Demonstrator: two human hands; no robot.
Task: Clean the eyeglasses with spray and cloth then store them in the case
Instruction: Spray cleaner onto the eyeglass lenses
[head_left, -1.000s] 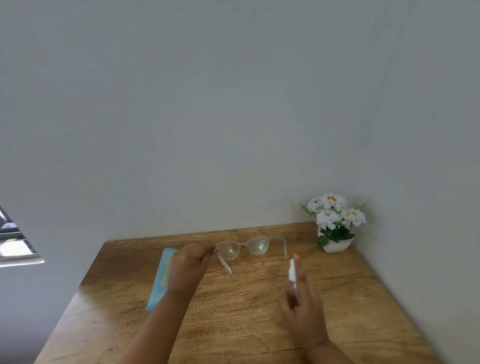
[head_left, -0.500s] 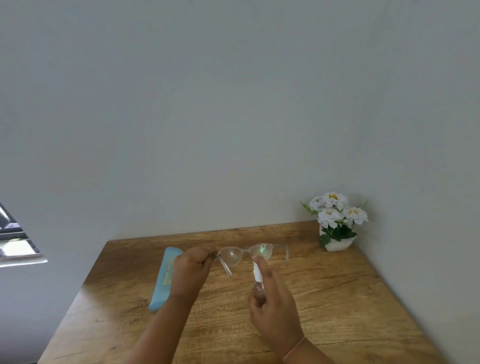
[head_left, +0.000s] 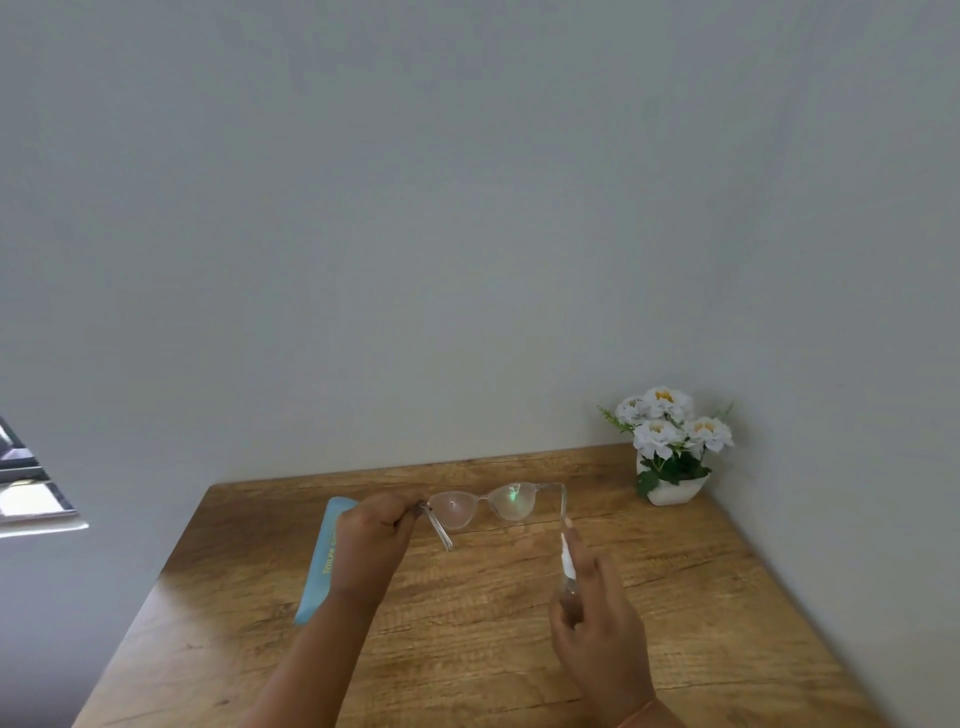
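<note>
Nearest to you, both your forearms reach out over the wooden table. Your right hand is curled round a small spray bottle. It holds the bottle upright with a slight lean, clear body in the palm and white spray head at the top. Your forefinger runs up along the head, and its tip sits just below the end of the glasses' right arm. Whether the finger is pressing down, you cannot tell from here.

Your left hand is a little farther out and to the left, well apart from the right. It pinches the clear-framed eyeglasses at the left hinge corner and holds them up off the table. Their arms are unfolded and point back towards you. The lenses sit level between your two hands, with a green glint on the right one.

Behind your left hand and wrist, the light blue glasses case lies flat and closed on the table. It is partly hidden by your arm, and its long side runs away from you.

In the far right corner of the table stands a white flower pot with white flowers, close to the plain grey wall. A window shows at the far left edge.
</note>
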